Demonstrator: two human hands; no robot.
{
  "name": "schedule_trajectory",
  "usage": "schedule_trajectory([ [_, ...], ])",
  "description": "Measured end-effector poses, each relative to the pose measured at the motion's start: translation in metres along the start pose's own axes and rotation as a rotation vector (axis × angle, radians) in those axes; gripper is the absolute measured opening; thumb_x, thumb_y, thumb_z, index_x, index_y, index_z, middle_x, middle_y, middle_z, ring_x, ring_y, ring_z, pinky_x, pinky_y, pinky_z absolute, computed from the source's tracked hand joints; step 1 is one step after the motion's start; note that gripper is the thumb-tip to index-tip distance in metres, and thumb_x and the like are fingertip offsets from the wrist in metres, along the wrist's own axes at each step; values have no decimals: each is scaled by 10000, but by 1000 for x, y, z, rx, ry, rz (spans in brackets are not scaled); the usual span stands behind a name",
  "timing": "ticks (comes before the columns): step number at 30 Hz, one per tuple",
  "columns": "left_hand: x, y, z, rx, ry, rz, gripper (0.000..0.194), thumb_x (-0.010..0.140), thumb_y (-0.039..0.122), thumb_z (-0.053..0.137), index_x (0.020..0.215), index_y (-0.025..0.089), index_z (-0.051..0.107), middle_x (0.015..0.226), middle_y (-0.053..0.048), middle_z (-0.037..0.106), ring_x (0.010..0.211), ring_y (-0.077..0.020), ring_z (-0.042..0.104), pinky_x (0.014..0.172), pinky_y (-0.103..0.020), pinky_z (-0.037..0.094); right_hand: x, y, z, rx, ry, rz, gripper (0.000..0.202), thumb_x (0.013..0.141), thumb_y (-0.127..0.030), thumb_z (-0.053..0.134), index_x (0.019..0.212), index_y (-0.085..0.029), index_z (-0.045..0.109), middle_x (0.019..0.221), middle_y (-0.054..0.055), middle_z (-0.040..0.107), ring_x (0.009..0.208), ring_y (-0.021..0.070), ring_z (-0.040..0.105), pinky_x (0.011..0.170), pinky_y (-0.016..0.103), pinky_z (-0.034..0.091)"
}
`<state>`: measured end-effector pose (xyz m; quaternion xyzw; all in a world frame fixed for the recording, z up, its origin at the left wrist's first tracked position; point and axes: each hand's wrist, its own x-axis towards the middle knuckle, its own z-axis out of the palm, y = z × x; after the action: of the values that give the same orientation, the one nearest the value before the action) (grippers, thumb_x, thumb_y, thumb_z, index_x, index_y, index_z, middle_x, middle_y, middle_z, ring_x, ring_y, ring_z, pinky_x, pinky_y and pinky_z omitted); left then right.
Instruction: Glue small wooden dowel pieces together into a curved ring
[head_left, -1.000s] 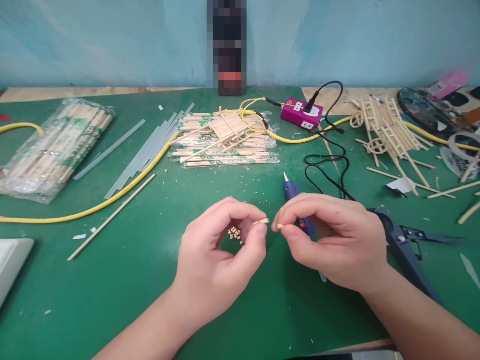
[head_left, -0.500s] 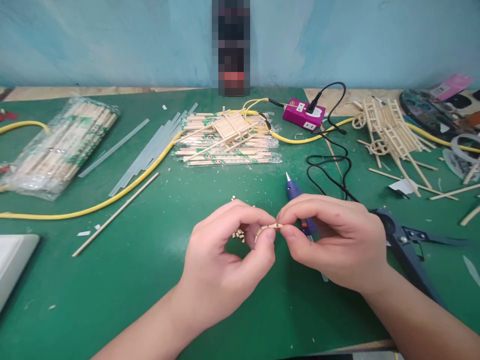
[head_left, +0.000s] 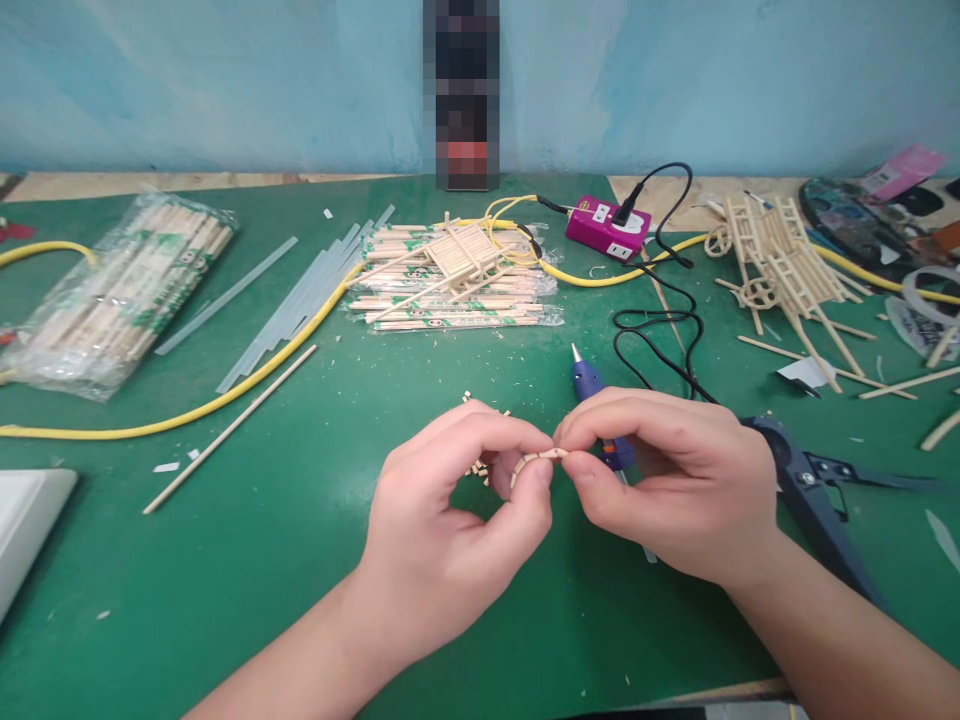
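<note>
A small curved strip of short wooden pieces (head_left: 531, 461) joined end to end is pinched between both hands above the green table. My left hand (head_left: 457, 510) grips it between thumb and forefinger, its curved end showing inside the fingers. Thumb and forefinger of my right hand (head_left: 667, 480) close on its other end. Behind my left fingers lies a pile of cut wooden bits (head_left: 478, 468), partly hidden. The blue glue gun (head_left: 589, 382) lies behind my right hand, which covers part of it.
At right are dark-handled cutters (head_left: 806, 490) and a wooden stick model (head_left: 787, 265). Wrapped chopsticks (head_left: 457, 315), clear glue sticks (head_left: 300, 300) and a chopstick bag (head_left: 127, 290) lie farther back. A yellow cable (head_left: 225, 402) crosses the table to a purple power socket (head_left: 607, 228). One loose chopstick (head_left: 232, 428) lies left.
Both hands keep their pinch on the curved strip. The left thumb has shifted very slightly, and a little more of the strip shows.
</note>
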<state>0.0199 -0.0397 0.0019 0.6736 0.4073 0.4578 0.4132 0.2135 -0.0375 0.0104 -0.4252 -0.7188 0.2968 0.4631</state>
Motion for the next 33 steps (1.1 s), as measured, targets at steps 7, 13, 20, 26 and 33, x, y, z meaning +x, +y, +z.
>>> schedule_trajectory([
  [7, -1, 0, 1, 2, 0, 3, 217, 898, 15, 706, 999, 205, 735, 795, 5, 667, 724, -126, 622, 656, -285, 528, 1, 0, 0, 6, -1, 4, 215, 835, -25, 694, 864, -238, 687, 759, -13, 736, 676, 153, 698, 611, 303, 561],
  [13, -1, 0, 0, 11, -1, 9, 208, 901, 22, 707, 1000, 203, 732, 795, 7, 671, 726, -124, 621, 659, -282, 527, 0, 0, 0, 20, -1, 1, 205, 835, -30, 701, 868, -232, 691, 763, -10, 734, 685, 150, 700, 613, 299, 564],
  [20, -1, 1, -1, 13, 1, 14, 208, 903, 21, 703, 1001, 202, 736, 794, 4, 675, 721, -126, 628, 656, -285, 535, 1, 1, 1, -4, 4, -17, 215, 834, -32, 698, 879, -241, 698, 756, -11, 738, 676, 153, 696, 604, 301, 558],
  [26, -1, 1, 0, 22, -1, 15, 208, 903, 31, 709, 1000, 212, 735, 797, 1, 680, 723, -135, 632, 659, -297, 537, 1, 0, 0, 1, 7, -10, 208, 836, -33, 689, 864, -239, 691, 744, -9, 734, 666, 156, 696, 601, 305, 562],
  [33, -1, 0, 0, 23, 2, 24, 202, 904, 33, 712, 993, 213, 730, 794, 4, 680, 724, -133, 629, 662, -297, 535, 1, -1, 0, 5, 9, 0, 211, 845, -32, 674, 856, -243, 686, 745, -7, 736, 664, 161, 699, 604, 308, 568],
])
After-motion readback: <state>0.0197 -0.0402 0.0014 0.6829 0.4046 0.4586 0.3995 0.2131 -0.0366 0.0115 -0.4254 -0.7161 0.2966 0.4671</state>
